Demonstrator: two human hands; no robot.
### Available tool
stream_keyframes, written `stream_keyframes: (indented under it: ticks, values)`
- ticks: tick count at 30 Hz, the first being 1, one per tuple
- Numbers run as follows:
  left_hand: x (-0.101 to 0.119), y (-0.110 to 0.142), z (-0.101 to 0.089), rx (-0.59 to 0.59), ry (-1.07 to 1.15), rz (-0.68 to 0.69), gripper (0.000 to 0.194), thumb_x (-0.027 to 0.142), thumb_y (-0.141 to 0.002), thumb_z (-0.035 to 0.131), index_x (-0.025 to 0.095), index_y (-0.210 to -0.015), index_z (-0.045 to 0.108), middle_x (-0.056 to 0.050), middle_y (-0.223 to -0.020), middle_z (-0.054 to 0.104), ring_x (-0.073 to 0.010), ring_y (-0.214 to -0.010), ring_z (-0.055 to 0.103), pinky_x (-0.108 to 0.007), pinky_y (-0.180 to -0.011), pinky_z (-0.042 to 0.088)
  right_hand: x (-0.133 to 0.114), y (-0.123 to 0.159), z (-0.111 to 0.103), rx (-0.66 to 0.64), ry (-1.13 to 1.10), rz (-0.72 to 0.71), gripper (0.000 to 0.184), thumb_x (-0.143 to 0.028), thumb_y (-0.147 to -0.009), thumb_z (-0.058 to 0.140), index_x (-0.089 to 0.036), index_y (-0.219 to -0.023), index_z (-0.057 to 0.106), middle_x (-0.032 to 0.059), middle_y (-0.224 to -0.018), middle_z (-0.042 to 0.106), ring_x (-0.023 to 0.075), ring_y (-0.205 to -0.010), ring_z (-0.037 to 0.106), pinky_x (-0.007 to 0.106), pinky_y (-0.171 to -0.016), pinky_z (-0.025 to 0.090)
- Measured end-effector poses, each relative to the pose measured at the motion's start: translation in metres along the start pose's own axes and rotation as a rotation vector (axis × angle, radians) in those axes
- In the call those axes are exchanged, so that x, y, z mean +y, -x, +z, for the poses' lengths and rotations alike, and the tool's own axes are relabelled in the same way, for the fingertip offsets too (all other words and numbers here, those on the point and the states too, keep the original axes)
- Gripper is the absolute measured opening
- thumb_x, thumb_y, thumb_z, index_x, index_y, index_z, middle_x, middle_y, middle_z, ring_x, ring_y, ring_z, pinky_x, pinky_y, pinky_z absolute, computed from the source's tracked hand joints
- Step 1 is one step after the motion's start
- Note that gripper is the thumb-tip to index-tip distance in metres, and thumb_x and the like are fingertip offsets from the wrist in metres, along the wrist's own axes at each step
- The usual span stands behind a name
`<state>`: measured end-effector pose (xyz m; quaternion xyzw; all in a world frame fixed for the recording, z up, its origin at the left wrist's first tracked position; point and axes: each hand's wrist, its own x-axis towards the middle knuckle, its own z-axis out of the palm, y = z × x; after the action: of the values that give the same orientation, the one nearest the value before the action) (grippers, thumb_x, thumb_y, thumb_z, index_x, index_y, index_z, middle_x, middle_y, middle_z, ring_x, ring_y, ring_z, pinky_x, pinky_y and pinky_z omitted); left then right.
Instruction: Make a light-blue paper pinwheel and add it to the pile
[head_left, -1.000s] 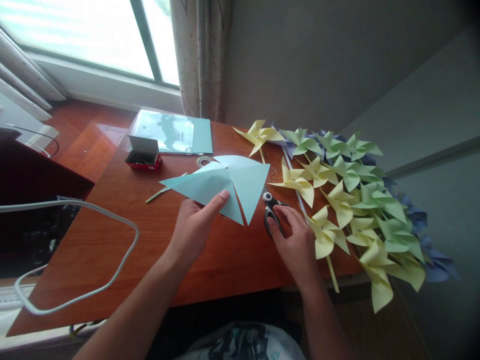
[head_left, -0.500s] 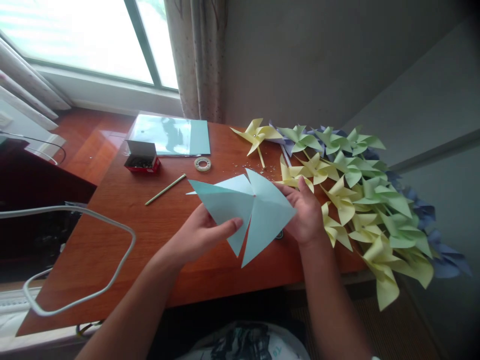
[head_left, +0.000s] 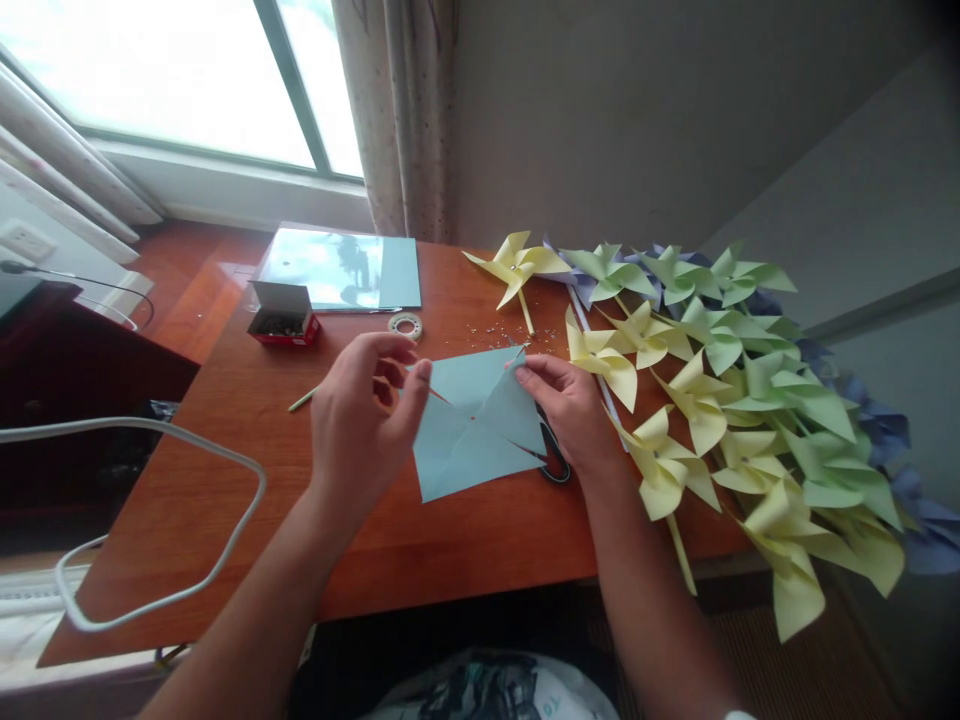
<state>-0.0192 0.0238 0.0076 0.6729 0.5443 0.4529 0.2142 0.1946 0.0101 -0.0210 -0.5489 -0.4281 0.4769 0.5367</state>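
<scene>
A light blue paper square, cut along its diagonals, lies on the wooden desk. My left hand pinches its upper left corner with curled fingers. My right hand pinches the upper right corner with thumb and fingertips. Black-handled scissors lie on the desk under my right hand, mostly hidden by the hand and the paper.
Many yellow, green and purple paper pinwheels cover the desk's right side. At the back lie a tape roll, a red box of pins and a stack of blue sheets. A thin green stick and a white cable are at left.
My right hand left the scissors and took hold of the paper. The blue paper was turned in the air, then lowered flat onto the desk, held at two corners.
</scene>
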Motion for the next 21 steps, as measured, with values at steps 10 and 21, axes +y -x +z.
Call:
stream_keyframes:
  ticks: [10, 21]
  values:
    - [0.017, -0.003, 0.037, -0.357, 0.15, 0.045, 0.004, 0.022, -0.088, 0.065, 0.019, -0.087, 0.066, 0.002, -0.073, 0.067, -0.0115, -0.063, 0.055, -0.025, -0.061, 0.042, -0.002, 0.006, 0.008, -0.045, -0.056, -0.067, 0.015, -0.029, -0.075, 0.086, -0.025, -0.087, 0.078, -0.002, -0.083, 0.077, 0.0168, -0.08, 0.071, 0.028, -0.074, 0.057]
    - [0.006, -0.003, 0.033, -0.458, 0.261, -0.074, 0.01, 0.022, -0.087, 0.065, 0.017, -0.081, 0.071, 0.001, -0.066, 0.063, -0.0104, -0.06, 0.05, -0.022, -0.055, 0.038, -0.006, 0.008, 0.005, -0.095, 0.162, -0.303, 0.006, -0.021, -0.086, 0.075, -0.026, -0.088, 0.076, -0.0004, -0.089, 0.073, 0.0159, -0.085, 0.068, 0.028, -0.073, 0.056]
